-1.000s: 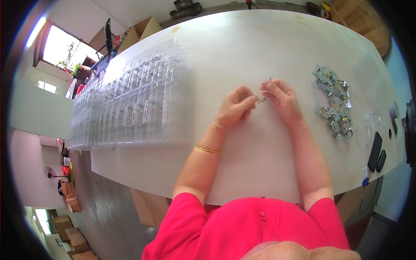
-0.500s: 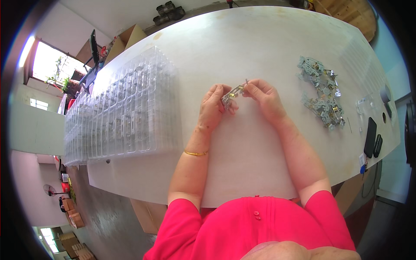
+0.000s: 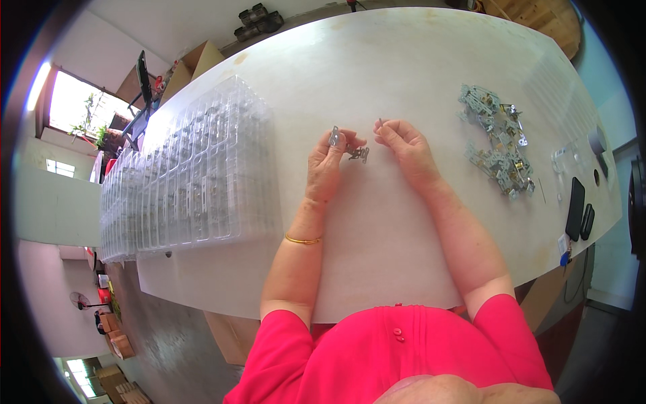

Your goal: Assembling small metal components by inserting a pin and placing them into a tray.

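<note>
Above the middle of the table my left hand [image 3: 325,168] is closed around a small metal bracket [image 3: 359,155]. One end of the bracket sticks up past the thumb, the other end shows beyond the fingers, and the palm hides the middle. My right hand [image 3: 409,152] is a little way off to the right, its thumb and fingers pinched on a thin metal pin [image 3: 381,123], of which only a short tip shows. Pin and bracket are apart. A heap of similar metal brackets [image 3: 501,141], some with brass-coloured parts, lies to the right.
Stacked clear plastic trays [image 3: 259,195] with metal parts inside stand on the left of the white table [image 3: 377,60]. At the right edge lie a black phone-like object [image 3: 575,205], a dark case [image 3: 587,222], a tape roll [image 3: 597,145] and a thin rod [image 3: 542,191].
My right hand has drawn back from the bracket, leaving a gap. My left hand has turned the bracket, so its flat end now points up by the thumb.
</note>
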`<control>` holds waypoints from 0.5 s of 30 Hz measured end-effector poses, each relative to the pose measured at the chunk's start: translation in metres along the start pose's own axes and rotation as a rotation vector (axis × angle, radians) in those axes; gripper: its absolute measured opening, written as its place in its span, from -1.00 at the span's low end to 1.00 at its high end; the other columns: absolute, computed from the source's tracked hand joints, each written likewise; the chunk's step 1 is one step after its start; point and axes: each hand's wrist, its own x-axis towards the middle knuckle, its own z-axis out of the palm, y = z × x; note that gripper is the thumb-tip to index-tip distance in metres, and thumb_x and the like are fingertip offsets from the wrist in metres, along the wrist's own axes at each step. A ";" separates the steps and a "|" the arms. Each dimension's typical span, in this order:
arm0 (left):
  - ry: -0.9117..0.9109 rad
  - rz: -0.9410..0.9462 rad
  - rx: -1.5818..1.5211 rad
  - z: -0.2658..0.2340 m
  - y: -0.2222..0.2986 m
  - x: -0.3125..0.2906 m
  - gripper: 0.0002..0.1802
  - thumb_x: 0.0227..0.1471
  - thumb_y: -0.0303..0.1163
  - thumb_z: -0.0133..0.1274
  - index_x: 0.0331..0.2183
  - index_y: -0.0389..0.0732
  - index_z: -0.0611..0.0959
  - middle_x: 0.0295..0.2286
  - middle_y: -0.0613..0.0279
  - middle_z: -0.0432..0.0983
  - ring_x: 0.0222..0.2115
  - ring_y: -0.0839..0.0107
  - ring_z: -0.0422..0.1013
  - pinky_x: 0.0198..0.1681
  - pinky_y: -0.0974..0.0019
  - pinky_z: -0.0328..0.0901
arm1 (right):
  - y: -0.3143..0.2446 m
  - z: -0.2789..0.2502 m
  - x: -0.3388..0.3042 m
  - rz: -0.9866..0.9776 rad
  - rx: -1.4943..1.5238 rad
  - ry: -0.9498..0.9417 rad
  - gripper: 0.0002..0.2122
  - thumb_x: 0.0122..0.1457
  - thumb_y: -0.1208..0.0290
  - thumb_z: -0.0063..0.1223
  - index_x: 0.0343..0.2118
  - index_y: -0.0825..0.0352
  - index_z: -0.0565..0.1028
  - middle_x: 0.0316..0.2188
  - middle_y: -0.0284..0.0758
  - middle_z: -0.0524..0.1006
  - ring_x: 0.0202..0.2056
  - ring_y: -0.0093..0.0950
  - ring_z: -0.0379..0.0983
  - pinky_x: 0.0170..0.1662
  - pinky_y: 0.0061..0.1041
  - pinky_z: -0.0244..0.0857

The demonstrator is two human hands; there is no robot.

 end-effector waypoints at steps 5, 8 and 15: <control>0.045 -0.105 -0.010 -0.001 0.003 -0.003 -0.73 0.32 -0.31 -0.18 -0.17 -0.28 0.53 -0.54 0.34 0.39 -0.53 0.50 0.39 -0.33 0.37 0.38 | -0.009 0.003 -0.008 0.024 -0.050 -0.103 -0.88 0.29 0.35 0.09 -0.31 0.28 0.53 -0.46 -0.50 0.50 -0.41 -0.69 0.39 -0.32 -0.66 0.31; 0.059 -0.128 0.066 0.001 0.008 -0.004 -0.76 0.27 -0.36 -0.18 -0.17 -0.26 0.53 -0.59 0.38 0.34 -0.62 0.57 0.29 -0.47 0.43 0.31 | -0.013 0.008 -0.014 0.050 -0.092 -0.157 -0.89 0.28 0.34 0.11 -0.32 0.25 0.53 -0.52 -0.54 0.45 -0.46 -0.72 0.33 -0.40 -0.68 0.25; 0.075 -0.130 0.189 0.003 0.009 -0.004 -0.79 0.22 -0.45 -0.18 -0.17 -0.24 0.52 -0.65 0.44 0.32 -0.66 0.66 0.20 -0.60 0.51 0.15 | -0.013 0.013 -0.017 -0.007 -0.174 -0.192 -0.90 0.27 0.36 0.12 -0.32 0.26 0.54 -0.51 -0.56 0.45 -0.47 -0.75 0.31 -0.42 -0.69 0.23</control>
